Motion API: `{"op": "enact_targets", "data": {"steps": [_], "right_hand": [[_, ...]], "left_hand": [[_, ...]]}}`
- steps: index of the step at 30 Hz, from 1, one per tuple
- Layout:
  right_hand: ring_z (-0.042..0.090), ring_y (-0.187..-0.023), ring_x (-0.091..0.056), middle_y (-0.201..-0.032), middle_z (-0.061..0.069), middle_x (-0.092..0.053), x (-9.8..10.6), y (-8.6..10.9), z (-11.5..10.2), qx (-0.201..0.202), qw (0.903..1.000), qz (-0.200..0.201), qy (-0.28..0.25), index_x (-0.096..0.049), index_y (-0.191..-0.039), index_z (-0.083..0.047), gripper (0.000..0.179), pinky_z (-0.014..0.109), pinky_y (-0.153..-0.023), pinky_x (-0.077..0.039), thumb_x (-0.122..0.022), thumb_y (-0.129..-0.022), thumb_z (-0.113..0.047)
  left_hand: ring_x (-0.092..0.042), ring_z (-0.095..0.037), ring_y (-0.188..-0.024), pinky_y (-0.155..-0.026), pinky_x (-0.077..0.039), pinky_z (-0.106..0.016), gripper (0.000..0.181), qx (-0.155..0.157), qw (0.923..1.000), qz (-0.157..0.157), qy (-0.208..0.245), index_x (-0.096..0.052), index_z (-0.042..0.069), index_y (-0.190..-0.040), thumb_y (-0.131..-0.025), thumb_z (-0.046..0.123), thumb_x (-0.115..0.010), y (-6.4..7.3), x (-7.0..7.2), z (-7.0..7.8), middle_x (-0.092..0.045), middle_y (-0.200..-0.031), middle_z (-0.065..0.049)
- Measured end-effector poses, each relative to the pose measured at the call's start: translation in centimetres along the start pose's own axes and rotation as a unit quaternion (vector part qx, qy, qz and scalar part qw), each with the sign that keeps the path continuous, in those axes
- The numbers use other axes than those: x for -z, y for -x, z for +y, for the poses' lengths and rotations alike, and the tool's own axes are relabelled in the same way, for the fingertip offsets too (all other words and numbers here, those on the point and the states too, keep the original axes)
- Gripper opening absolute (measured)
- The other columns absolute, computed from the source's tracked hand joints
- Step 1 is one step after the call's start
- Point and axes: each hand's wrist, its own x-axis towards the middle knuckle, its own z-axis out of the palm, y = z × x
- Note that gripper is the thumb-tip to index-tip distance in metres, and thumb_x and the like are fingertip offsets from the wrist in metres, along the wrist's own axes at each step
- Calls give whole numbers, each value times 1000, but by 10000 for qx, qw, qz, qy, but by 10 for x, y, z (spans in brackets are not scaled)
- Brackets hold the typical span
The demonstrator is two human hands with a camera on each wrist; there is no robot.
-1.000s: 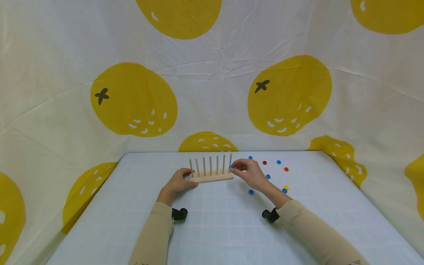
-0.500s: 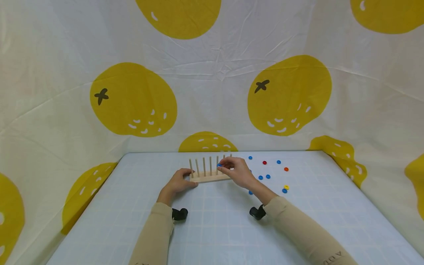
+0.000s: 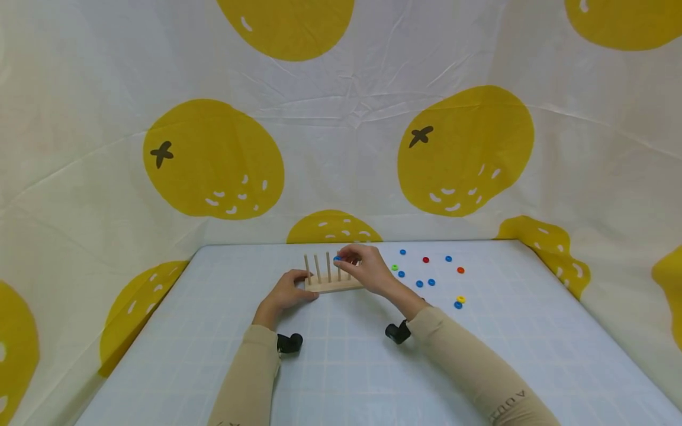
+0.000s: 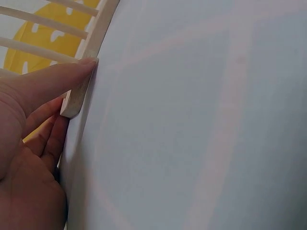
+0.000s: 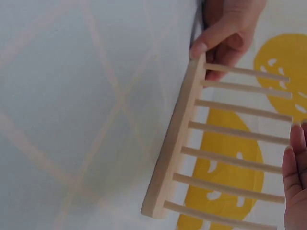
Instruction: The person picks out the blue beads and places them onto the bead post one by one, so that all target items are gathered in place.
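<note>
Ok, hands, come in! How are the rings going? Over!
Left hand grips the wooden rack at its left end. Right hand pinches a blue ring near the top of a peg. Loose rings off right, seemingly not in the way.

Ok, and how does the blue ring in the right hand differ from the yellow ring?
Place: the blue ring is held above the table, near the top of a peg, while the yellow ring lies on the table.
Contact: the right hand pinches the blue ring; no hand touches the yellow ring.
Color: one is blue, the other yellow.
Both are small and round.
</note>
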Motion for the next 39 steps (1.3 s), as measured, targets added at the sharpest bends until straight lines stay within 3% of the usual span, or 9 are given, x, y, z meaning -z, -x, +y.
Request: {"op": "enact_targets", "data": {"steps": [11,19,26,31,39], "right_hand": [[14,-84,-62,-96,2,-72,-14,-14,-9,387,9990,-54,234,-73,-105,-6,14,29,-77,-53,-72,-97,-17],[23,-97,-63,-103,5,-70,-20,-26,-14,211,9992,-26,342,-72,-107,-6,17,47,-86,-55,-72,-97,-20],[21,-99,-62,-107,5,-70,-27,-41,-17,198,9987,-111,450,-73,-108,-6,17,41,-87,-53,-70,-98,-20],[22,-98,-62,-107,8,-70,-34,-49,-17,214,9987,-209,412,-73,-108,-4,17,45,-89,-55,-70,-98,-18],[18,-95,-62,-106,6,-70,-43,-54,-11,73,9985,-316,435,-72,-110,-4,19,30,-83,-53,-70,-99,-19]], "left_hand": [[-43,-39,-140,-119,-30,-59,55,-41,10000,-9,66,-67,5,-128,-79,15,-88,0,-1,-1,-54,-145,-20],[-45,-39,-138,-118,-31,-59,54,-115,9999,4,115,-68,4,-127,-78,15,-89,-1,-1,-2,-55,-143,-20],[-45,-38,-138,-118,-30,-59,54,-61,9998,-21,167,-67,5,-128,-79,15,-89,0,0,-2,-55,-144,-19],[-44,-39,-139,-118,-30,-59,55,-95,9998,-34,148,-67,4,-128,-78,16,-89,0,1,-2,-56,-143,-20],[-46,-38,-138,-118,-32,-57,54,-223,9997,-6,104,-68,3,-126,-77,15,-89,-3,0,-4,-58,-141,-19]]}}
